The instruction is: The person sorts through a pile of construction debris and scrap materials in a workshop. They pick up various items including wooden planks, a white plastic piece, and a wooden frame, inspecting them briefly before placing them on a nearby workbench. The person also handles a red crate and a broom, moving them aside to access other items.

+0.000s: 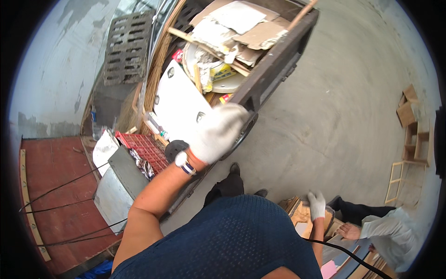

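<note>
My left hand (219,132), in a white knit glove with a wristwatch at the wrist, is raised over the near side of an open cargo bed (258,75). It is blurred, and whether it grips anything is not clear. Just beyond it lies a white panel (181,101) with dark fittings. My right hand (316,204), also gloved, is low at the right, at the edge of a pile of wooden boards and cardboard (301,218); its fingers look extended. Torn cardboard (240,21), wooden sticks and a round white basin-like piece (226,83) lie in the bed.
Another person in a light sleeve (386,226) reaches to the same pile at the lower right. A red plastic crate (148,150), a sheet-metal box (116,195) and a slotted grate (127,48) are at the left. Wooden boxes (416,143) and a frame (394,181) stand far right.
</note>
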A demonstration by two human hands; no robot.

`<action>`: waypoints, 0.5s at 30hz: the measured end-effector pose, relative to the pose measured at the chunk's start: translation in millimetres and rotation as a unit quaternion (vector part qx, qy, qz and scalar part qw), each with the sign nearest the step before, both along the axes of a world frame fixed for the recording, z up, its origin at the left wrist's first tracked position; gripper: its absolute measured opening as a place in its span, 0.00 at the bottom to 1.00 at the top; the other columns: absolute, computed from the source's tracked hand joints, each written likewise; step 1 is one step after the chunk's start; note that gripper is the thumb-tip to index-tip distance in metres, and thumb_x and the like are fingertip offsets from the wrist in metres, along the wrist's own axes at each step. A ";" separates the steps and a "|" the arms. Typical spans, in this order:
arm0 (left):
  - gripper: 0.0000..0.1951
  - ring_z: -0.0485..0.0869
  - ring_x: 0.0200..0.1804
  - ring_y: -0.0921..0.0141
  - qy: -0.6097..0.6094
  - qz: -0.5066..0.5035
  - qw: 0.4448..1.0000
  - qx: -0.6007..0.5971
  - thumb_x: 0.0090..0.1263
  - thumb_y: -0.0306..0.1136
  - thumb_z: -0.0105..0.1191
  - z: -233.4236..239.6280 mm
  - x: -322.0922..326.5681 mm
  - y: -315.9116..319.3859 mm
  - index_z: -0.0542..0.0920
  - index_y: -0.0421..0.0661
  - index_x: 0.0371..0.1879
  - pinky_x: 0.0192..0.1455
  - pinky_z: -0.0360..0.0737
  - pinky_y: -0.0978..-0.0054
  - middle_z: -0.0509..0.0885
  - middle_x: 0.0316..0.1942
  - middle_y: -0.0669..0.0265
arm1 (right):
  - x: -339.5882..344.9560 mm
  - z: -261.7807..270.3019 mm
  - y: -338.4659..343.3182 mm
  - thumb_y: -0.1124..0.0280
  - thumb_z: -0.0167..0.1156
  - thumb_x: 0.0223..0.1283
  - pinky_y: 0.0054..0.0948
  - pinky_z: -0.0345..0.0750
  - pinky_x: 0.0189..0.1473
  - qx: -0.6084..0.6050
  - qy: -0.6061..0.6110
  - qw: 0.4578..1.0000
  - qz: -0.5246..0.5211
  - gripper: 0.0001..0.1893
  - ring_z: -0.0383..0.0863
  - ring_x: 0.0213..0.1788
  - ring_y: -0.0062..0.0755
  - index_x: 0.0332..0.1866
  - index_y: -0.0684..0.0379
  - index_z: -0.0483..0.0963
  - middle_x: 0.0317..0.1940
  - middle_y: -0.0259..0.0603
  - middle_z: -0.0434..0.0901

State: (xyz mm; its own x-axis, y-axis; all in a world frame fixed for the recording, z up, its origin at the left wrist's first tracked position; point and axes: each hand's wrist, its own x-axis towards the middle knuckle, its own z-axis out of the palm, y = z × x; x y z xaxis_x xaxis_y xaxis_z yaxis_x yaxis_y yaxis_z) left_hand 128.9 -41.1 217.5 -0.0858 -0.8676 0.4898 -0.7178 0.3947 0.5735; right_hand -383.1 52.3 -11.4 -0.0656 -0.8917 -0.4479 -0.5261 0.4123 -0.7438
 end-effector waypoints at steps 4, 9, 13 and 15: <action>0.20 0.91 0.64 0.54 0.088 0.215 0.941 0.245 0.80 0.36 0.61 -46.9 109.2 -39.6 0.90 0.44 0.66 0.70 0.87 0.59 0.91 0.64 0.50 | 125.4 125.3 -138.4 0.71 0.65 0.82 0.32 0.88 0.55 -0.063 0.001 0.995 0.080 0.17 0.93 0.49 0.29 0.67 0.69 0.84 0.49 0.46 0.94; 0.27 0.91 0.62 0.50 0.000 0.199 0.906 0.373 0.76 0.39 0.60 -174.8 163.6 -47.9 0.87 0.41 0.71 0.69 0.87 0.58 0.89 0.66 0.48 | 278.4 230.6 -281.4 0.68 0.73 0.78 0.38 0.86 0.63 -0.475 0.031 0.863 0.167 0.17 0.93 0.54 0.38 0.67 0.61 0.86 0.51 0.48 0.92; 0.27 0.84 0.71 0.47 -0.086 0.156 0.930 0.321 0.70 0.31 0.62 -208.1 160.6 -44.7 0.85 0.43 0.70 0.77 0.81 0.55 0.86 0.70 0.52 | 381.4 261.5 -354.4 0.64 0.75 0.72 0.41 0.87 0.64 -0.551 0.119 0.784 0.262 0.21 0.91 0.59 0.48 0.66 0.59 0.87 0.53 0.47 0.93; 0.28 0.82 0.74 0.47 -0.110 0.138 0.943 0.281 0.68 0.28 0.62 -209.8 160.4 -43.7 0.85 0.44 0.70 0.79 0.79 0.53 0.86 0.70 0.53 | 411.5 250.9 -376.5 0.59 0.73 0.72 0.45 0.87 0.62 -0.502 0.165 0.786 0.320 0.22 0.92 0.58 0.51 0.64 0.59 0.87 0.52 0.48 0.94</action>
